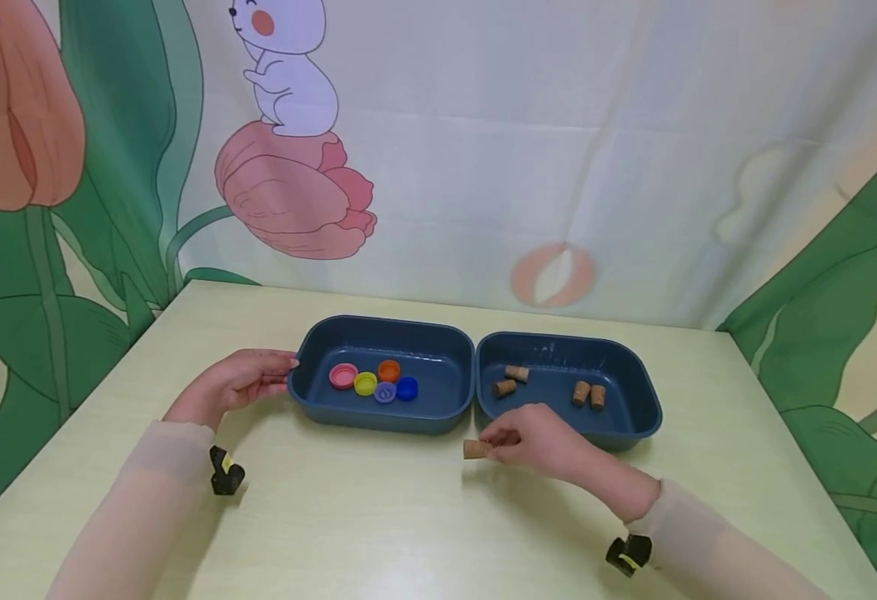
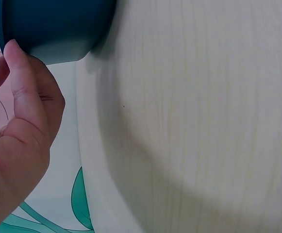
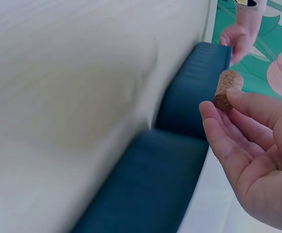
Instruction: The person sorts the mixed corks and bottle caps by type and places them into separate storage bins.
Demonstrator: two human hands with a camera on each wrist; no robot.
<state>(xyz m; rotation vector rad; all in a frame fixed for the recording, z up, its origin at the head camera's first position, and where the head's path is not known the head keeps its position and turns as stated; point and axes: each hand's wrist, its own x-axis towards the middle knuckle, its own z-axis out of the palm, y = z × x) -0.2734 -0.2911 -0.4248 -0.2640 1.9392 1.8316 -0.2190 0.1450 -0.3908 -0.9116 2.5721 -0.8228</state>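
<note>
My right hand (image 1: 539,442) pinches a cork (image 1: 476,450) between thumb and fingertips, just in front of the right tray. In the right wrist view the cork (image 3: 228,88) is tilted, its lower end between the fingers. At the left end of the left blue tray (image 1: 378,421), my left hand (image 1: 247,379) holds the rim. The left wrist view has the thumb of that hand (image 2: 26,102) against the edge of the tray (image 2: 58,29). Several coloured round caps (image 1: 366,383) lie inside this tray. Several corks (image 1: 581,392) lie in the right blue tray (image 1: 644,417).
Both trays stand end to end on a pale wood-grain table (image 1: 363,517). Behind the table hangs a printed cloth (image 1: 446,183) with flowers and a white animal. Black wrist cameras (image 1: 226,472) are strapped to both sleeves.
</note>
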